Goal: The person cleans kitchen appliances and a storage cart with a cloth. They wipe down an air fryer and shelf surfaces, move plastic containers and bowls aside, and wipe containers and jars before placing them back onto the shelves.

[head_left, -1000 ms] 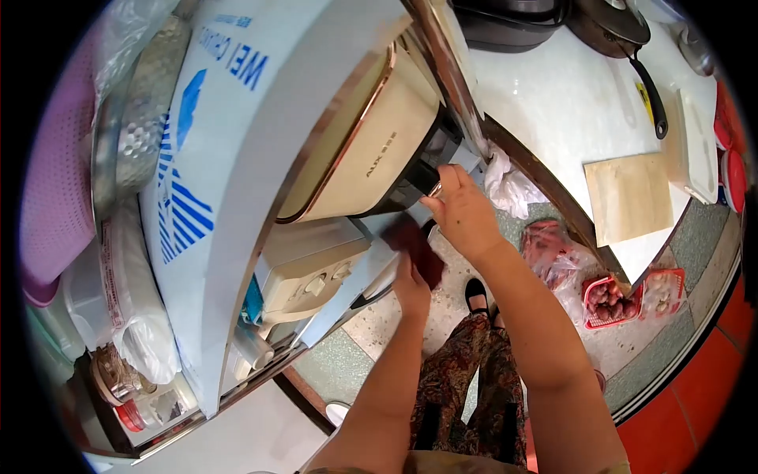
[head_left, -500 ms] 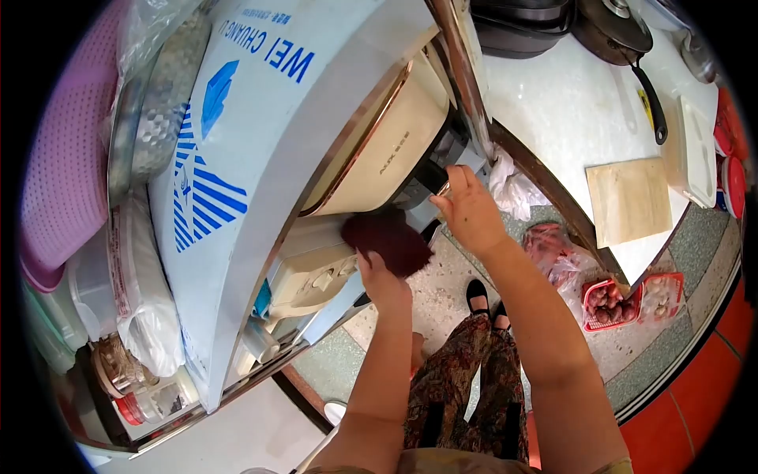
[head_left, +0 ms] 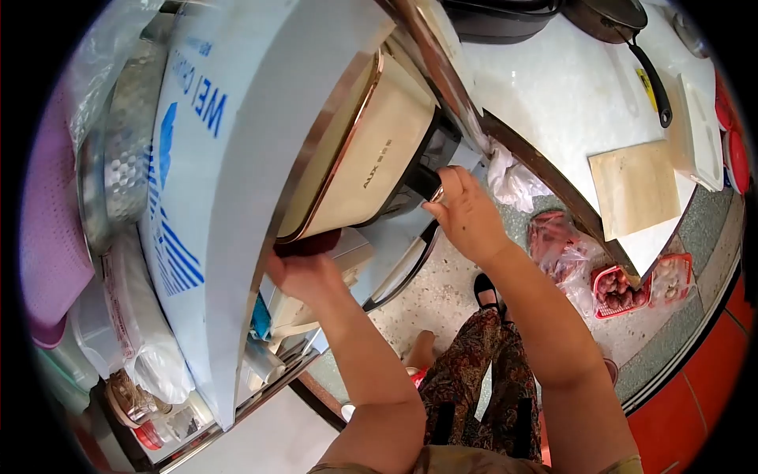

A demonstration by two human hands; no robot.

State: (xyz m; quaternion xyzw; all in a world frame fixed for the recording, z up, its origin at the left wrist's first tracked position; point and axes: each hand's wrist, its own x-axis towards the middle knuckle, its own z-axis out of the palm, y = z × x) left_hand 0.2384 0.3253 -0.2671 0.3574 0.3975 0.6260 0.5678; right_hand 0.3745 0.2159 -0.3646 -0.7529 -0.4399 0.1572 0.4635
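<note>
A cream AUX air fryer point(head_left: 379, 158) with a copper-coloured trim line sits inside an open shelf. My right hand point(head_left: 467, 217) is closed around the end of its black handle point(head_left: 425, 182). Below the fryer, at its left lower edge, my left hand point(head_left: 304, 276) presses a dark maroon cloth point(head_left: 320, 240) against the body. Most of the cloth is hidden behind the fingers and under the fryer. Next to that hand, a cream appliance point(head_left: 296, 312), partly covered by my arm, stands on the shelf.
A blue-and-white panel point(head_left: 229, 197) borders the shelf on the left. Beyond it are a purple basket point(head_left: 59, 221) and plastic bags. On the white counter point(head_left: 545, 103) at right are a lidded pan point(head_left: 608, 20) and a brown board point(head_left: 634, 189). Red baskets point(head_left: 620, 292) stand on the floor.
My left hand has moved left and inward with the cloth, from in front of the fryer to its lower left edge. My right hand stays on the handle.
</note>
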